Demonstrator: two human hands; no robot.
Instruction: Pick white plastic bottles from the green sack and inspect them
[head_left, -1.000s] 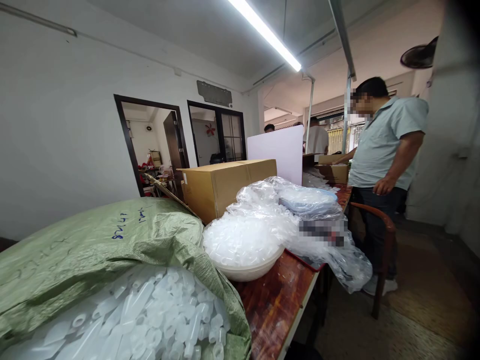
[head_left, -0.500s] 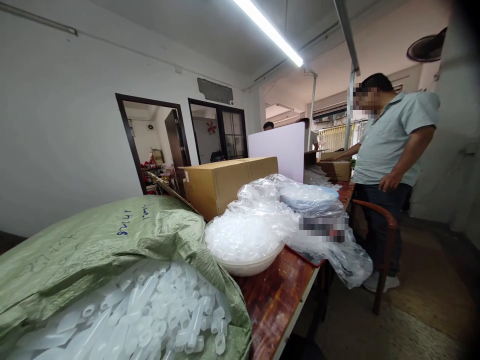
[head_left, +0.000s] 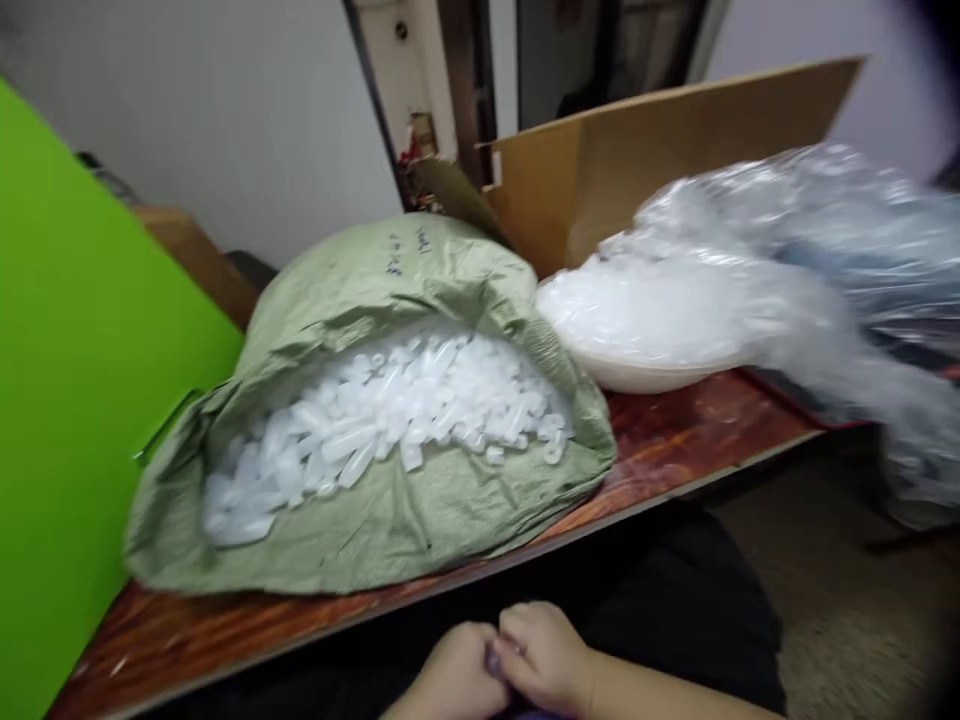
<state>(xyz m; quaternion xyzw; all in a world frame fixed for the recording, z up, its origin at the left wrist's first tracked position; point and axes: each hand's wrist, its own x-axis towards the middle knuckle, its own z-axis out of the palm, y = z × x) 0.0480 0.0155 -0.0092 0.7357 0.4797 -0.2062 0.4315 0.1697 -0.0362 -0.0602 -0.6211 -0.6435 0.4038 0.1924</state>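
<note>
1. The green woven sack (head_left: pixel 382 525) lies on the reddish-brown table (head_left: pixel 697 415), its mouth gaping toward the wearer and handwriting on its upper side.
2. White, translucent plastic pieces (head_left: pixel 420 400) lie heaped inside the sack's mouth, some of them tubular with open ends.
3. The left hand (head_left: pixel 461 665) is in front of the sack, below the table edge and apart from the sack, with its fingers curled.
4. The right hand (head_left: pixel 547 655), also in front of the sack, is curled against the left one; I cannot tell whether either grips anything, as the gap between them is blurred.
5. Just right of the sack stands a pale bowl (head_left: pixel 660 375) heaped with white pieces, partly under clear plastic sheeting (head_left: pixel 757 215).
6. Behind the sack, toward the right, is a cardboard box (head_left: pixel 615 180).
7. Left of the sack stands a bright green panel (head_left: pixel 90 420).
</note>
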